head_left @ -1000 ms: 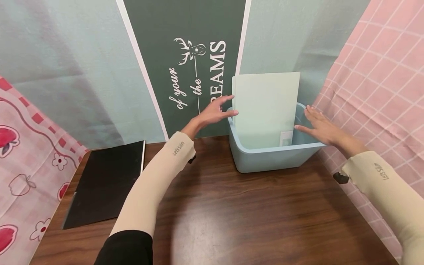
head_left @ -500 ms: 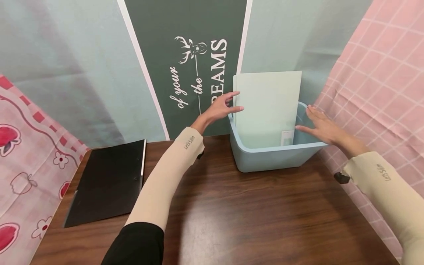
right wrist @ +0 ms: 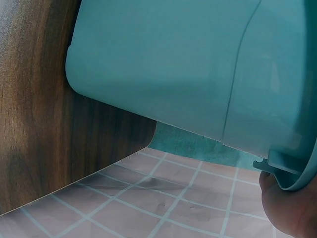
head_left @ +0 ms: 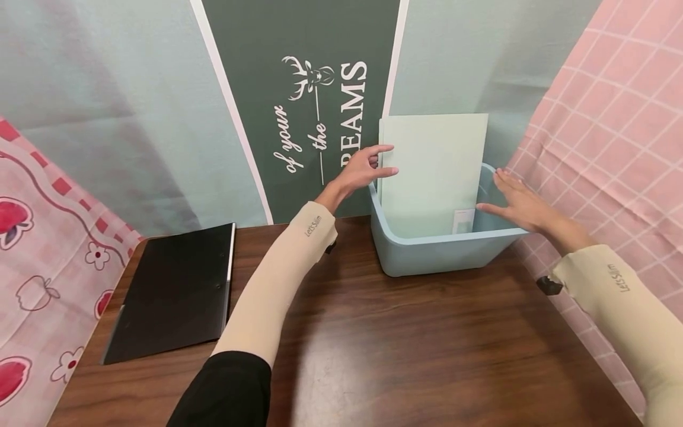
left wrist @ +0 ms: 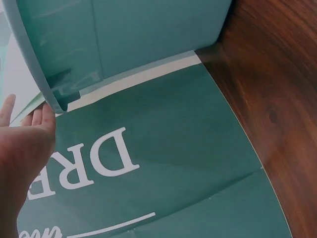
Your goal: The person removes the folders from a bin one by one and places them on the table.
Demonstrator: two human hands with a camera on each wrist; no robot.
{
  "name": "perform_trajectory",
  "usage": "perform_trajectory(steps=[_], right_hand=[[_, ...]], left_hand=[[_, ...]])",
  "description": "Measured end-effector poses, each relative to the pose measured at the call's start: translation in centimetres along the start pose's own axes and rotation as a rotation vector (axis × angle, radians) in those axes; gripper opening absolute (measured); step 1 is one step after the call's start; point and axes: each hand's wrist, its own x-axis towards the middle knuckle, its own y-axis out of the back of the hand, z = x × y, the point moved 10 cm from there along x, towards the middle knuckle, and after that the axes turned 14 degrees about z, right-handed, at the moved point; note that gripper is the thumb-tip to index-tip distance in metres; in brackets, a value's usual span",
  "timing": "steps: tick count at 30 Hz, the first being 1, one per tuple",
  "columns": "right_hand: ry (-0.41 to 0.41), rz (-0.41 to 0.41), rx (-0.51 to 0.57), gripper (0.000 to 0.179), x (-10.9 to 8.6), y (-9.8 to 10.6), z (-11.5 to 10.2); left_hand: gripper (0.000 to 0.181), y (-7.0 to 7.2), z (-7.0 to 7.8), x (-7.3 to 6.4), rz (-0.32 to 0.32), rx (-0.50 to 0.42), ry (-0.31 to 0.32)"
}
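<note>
In the head view, a flat pale green folder (head_left: pixel 432 172) with a small label pocket stands upright in a light blue plastic tub (head_left: pixel 437 255). Its left side shows a second edge close behind. My left hand (head_left: pixel 358 171) is at that left side, thumb and index finger spread apart and overlapping the folder, the other fingers bent behind. The left wrist view has the fingers (left wrist: pixel 47 118) right at the tub's rim beside a pale sheet edge. My right hand (head_left: pixel 520 204) rests on the tub's right rim, fingers straight, thumb pointing inward.
A black folder (head_left: pixel 176 290) with a white-edged spine lies on the left of the brown wooden table (head_left: pixel 405 350). A dark green wall cloth (head_left: pixel 299 35) with white lettering hangs behind. Pink checked cloth (head_left: pixel 603 118) closes in the right side, near the tub.
My left hand has moved right and slightly up, its thumb and index finger now further over the folder. The right hand, tub and folder stay about where they were.
</note>
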Motion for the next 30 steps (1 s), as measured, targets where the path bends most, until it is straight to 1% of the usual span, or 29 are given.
perform_trajectory(steps=[4, 10, 12, 19, 22, 24, 27, 30], right_hand=[[0.005, -0.009, -0.005, 0.104, 0.2, -0.1, 0.1], [0.018, 0.0, 0.002, 0.103, 0.5, -0.1, 0.3], [0.019, 0.001, 0.004, 0.103, 0.7, -0.1, 0.3], [0.012, -0.003, 0.005, 0.104, 0.9, -0.1, 0.5], [0.012, -0.001, 0.003, 0.105, 1.0, 0.0, 0.5], [0.012, -0.002, 0.003, 0.105, 1.0, 0.0, 0.4], [0.011, -0.006, 0.004, 0.105, 1.0, 0.0, 0.4], [0.013, -0.004, 0.006, 0.104, 1.1, 0.0, 0.3]], left_hand=[[0.066, -0.4, 0.1, 0.3, 0.012, 0.004, -0.005], [0.068, -1.2, 0.5, 0.3, -0.009, -0.054, 0.008], [0.069, -1.4, 0.7, 0.4, -0.013, -0.054, 0.003], [0.067, -2.7, 1.5, 0.6, -0.026, 0.045, -0.082], [0.065, -3.2, 1.6, 0.7, -0.016, 0.061, -0.089], [0.064, -3.4, 1.6, 0.7, -0.008, 0.064, -0.08], [0.064, -3.5, 1.6, 0.5, 0.007, 0.083, -0.071], [0.066, -3.4, 1.7, 0.3, 0.03, 0.117, -0.085]])
